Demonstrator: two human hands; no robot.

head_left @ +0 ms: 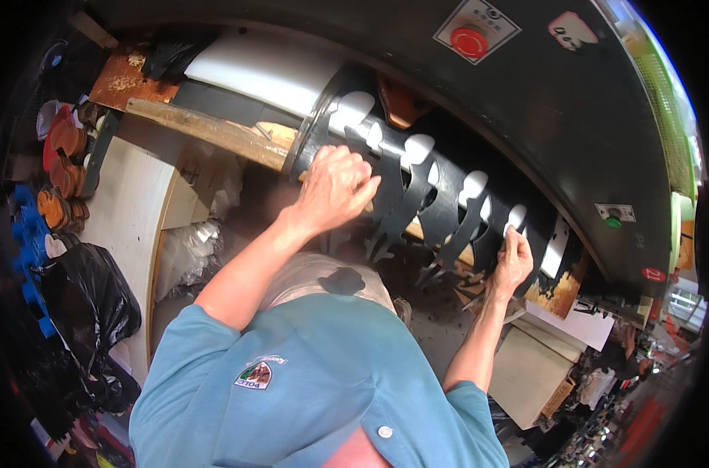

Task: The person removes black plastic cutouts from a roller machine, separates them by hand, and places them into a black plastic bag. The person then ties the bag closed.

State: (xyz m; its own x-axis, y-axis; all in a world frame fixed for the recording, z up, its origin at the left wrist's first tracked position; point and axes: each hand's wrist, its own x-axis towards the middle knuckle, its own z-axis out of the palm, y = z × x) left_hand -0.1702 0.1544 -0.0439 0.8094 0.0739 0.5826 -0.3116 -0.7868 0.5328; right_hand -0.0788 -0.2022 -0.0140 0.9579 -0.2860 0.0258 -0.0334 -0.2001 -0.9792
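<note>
A black flexible sheet (389, 191) with rows of cut-out holes spans the space in front of me, its near edge hanging in ragged strips. White shows through several of the holes. My left hand (335, 191) is closed with curled fingers at the sheet's left end, and its fingertips are partly hidden. At the right end, my right hand (513, 261) pinches the sheet's edge between thumb and fingers. Beyond the sheet's middle, a brown-orange piece (403, 101) sits under the dark machine body (557, 101).
The machine carries a red push button (469, 43) and a green one (614, 221). A wooden bar (206, 129) runs left of the sheet, below a white board (268, 70). At far left are stacked brown pieces (62, 168) and a black plastic bag (89, 304).
</note>
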